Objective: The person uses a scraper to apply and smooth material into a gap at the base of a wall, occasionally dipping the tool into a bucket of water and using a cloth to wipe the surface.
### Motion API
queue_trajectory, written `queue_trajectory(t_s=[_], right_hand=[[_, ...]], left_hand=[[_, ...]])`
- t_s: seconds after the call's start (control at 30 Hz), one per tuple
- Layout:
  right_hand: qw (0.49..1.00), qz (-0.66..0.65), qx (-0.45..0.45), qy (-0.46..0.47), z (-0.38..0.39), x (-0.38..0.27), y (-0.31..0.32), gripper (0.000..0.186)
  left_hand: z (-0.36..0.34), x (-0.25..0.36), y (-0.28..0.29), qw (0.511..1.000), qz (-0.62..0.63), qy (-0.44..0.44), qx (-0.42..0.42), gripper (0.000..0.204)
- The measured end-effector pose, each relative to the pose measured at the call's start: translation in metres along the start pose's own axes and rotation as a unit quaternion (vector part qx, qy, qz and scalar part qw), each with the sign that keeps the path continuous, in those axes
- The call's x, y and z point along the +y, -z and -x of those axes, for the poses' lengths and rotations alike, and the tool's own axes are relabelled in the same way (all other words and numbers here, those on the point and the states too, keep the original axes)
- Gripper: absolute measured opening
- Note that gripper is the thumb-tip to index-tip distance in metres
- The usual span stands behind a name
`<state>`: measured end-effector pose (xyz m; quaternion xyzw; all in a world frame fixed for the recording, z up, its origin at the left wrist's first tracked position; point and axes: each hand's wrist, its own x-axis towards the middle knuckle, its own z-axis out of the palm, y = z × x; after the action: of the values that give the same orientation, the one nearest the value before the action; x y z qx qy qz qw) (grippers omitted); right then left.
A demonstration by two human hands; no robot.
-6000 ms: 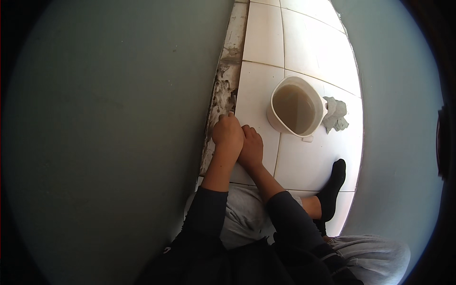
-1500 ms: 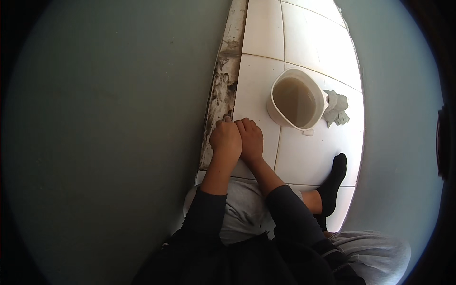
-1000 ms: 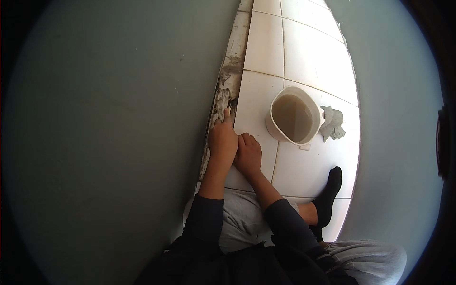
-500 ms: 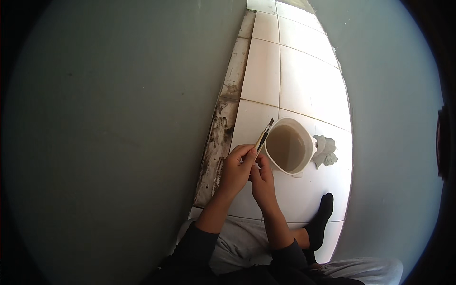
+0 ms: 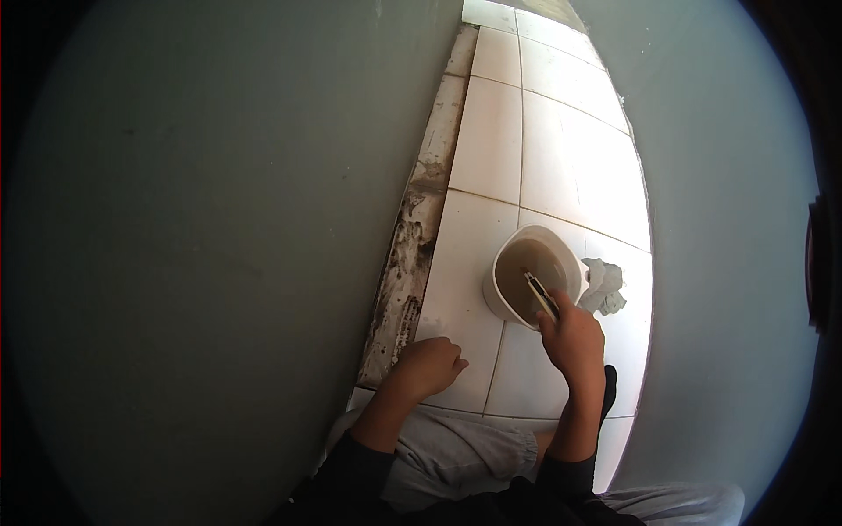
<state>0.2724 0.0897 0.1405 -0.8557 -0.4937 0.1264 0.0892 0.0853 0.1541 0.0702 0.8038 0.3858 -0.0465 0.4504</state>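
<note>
My right hand (image 5: 574, 337) is closed round a cutter knife (image 5: 544, 294) with a pale and dark handle. The knife points down into a white plastic bucket (image 5: 493, 298) holding murky brownish water (image 5: 531, 254), its tip at or in the water. My left hand (image 5: 428, 366) hovers over the floor tiles, left of the bucket, with its fingers curled into a loose fist and nothing showing in them. Near it runs a stained strip of tile (image 5: 405, 254) with dark smears, along the foot of the left wall.
A crumpled grey cloth (image 5: 605, 287) lies just right of the bucket. White floor tiles (image 5: 482, 131) stretch ahead between a left wall (image 5: 219, 219) and a right wall (image 5: 728, 219). A foot in a black sock (image 5: 610, 386) is beside my right forearm.
The cutter knife has passed from my left hand to my right. My right hand has moved right, over the bucket, lowering the knife inside. My left hand has drawn back and down.
</note>
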Motion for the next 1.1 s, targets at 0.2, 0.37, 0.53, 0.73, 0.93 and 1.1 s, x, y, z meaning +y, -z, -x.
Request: queue_trajectory(t_s=[0.2, 0.37, 0.53, 0.73, 0.93, 1.1], right_hand=[[0.998, -0.055, 0.037, 0.002, 0.009, -0.031, 0.027, 0.032], [0.988, -0.089, -0.038, 0.118, -0.010, -0.096, -0.030, 0.034], [0.996, -0.045, -0.025, 0.079, -0.042, -0.089, -0.107, 0.034], [0.996, 0.017, -0.045, 0.072, -0.046, -0.103, -0.135, 0.041], [0.993, 0.046, -0.097, 0.045, -0.081, -0.112, -0.127, 0.043], [0.995, 0.043, -0.078, 0.051, -0.052, -0.121, -0.133, 0.038]], left_hand=[[-0.024, -0.012, 0.000, 0.981, -0.146, 0.061, -0.112, 0.031], [-0.027, -0.024, 0.003, 0.978, -0.134, 0.108, -0.121, 0.024], [-0.032, -0.021, 0.006, 0.968, -0.159, 0.153, -0.121, 0.026], [-0.030, -0.055, 0.020, 0.970, -0.156, 0.163, -0.092, 0.028], [-0.035, -0.049, 0.031, 0.977, -0.105, 0.159, -0.098, 0.028], [-0.035, -0.072, 0.020, 0.986, -0.110, 0.113, -0.048, 0.027]])
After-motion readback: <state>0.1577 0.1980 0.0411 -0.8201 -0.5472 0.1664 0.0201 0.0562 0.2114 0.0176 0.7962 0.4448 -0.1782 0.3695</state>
